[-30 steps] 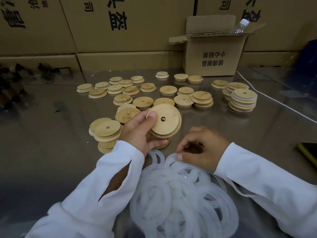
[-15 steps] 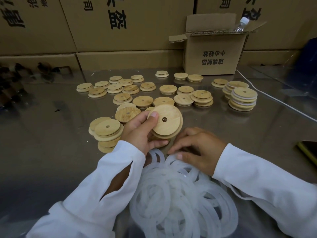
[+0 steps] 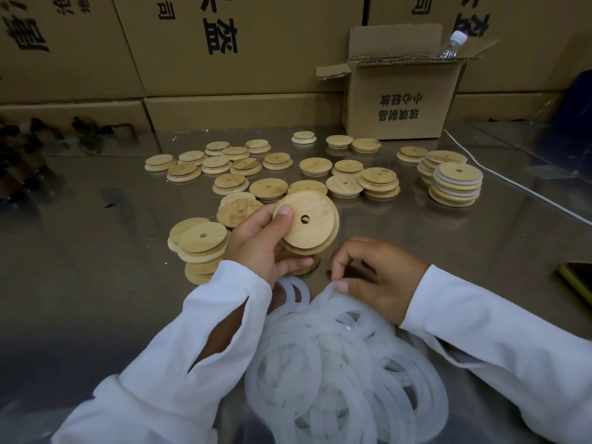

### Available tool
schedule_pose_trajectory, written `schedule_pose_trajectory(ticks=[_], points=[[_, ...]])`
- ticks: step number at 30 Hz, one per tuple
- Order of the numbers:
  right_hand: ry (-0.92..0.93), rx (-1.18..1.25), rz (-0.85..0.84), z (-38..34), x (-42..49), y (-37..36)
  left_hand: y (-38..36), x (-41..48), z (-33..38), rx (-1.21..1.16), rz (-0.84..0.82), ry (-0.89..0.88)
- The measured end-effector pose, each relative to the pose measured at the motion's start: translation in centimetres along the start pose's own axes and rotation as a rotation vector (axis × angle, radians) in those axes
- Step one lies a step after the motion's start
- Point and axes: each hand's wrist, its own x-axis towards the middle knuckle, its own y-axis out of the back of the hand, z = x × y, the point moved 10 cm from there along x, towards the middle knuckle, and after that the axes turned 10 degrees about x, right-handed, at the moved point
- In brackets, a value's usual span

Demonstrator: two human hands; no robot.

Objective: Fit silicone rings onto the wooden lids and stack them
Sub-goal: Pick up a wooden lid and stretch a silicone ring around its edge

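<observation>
My left hand [image 3: 259, 241] grips a round wooden lid [image 3: 309, 224] with a centre hole, tilted up above the table, thumb on its face. My right hand [image 3: 374, 277] curls over the top of a pile of white silicone rings [image 3: 339, 366], fingertips pinching at one ring's edge. Several bare wooden lids [image 3: 269, 189] lie scattered across the middle of the table. A short stack of bare lids [image 3: 201, 238] stands left of my left hand. At the right stands a stack of lids with white rings fitted [image 3: 456, 184].
An open cardboard box [image 3: 403, 97] with a plastic bottle [image 3: 450, 44] in it stands at the back right. Large cartons [image 3: 224, 59] wall the back. A white cable [image 3: 512, 184] runs along the right. A dark flat object [image 3: 576, 277] lies at the right edge.
My right hand has shifted slightly on the ring pile, its fingers working at a ring's edge. My left hand keeps hold of the lid, nearly still.
</observation>
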Motion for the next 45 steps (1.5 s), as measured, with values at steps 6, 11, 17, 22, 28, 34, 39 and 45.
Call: schedule_pose_trajectory(ticks=[6, 11, 17, 22, 28, 34, 39, 45], points=[[0.175, 0.316, 0.389, -1.7, -0.7, 5.1, 0.7, 0.2, -0.3, -0.049, 0.053, 0.029], [0.176, 0.516, 0.480, -1.3, -0.9, 5.8, -0.7, -0.4, -0.8, 0.067, -0.052, 0.046], [0.077, 0.589, 0.582, -0.2, -1.0, 6.0, -1.9, -0.7, -1.9, -0.037, -0.130, 0.195], [0.070, 0.569, 0.581, -0.7, -1.2, 5.9, -2.7, -1.3, -1.2, 0.131, -0.226, 0.074], [0.034, 0.478, 0.623, -0.6, -1.5, 5.8, -2.9, -1.4, -1.2, 0.143, -0.248, 0.067], [0.007, 0.455, 0.664, -0.1, -1.7, 6.0, -3.0, -1.5, -1.2, 0.096, -0.245, 0.082], [-0.066, 0.517, 0.650, 0.7, -1.5, 5.6, -3.0, -1.6, -0.6, 0.180, -0.237, 0.017], [-0.148, 0.595, 0.638, 1.5, -1.5, 5.8, -3.0, -1.8, 0.3, 0.282, -0.231, -0.098]])
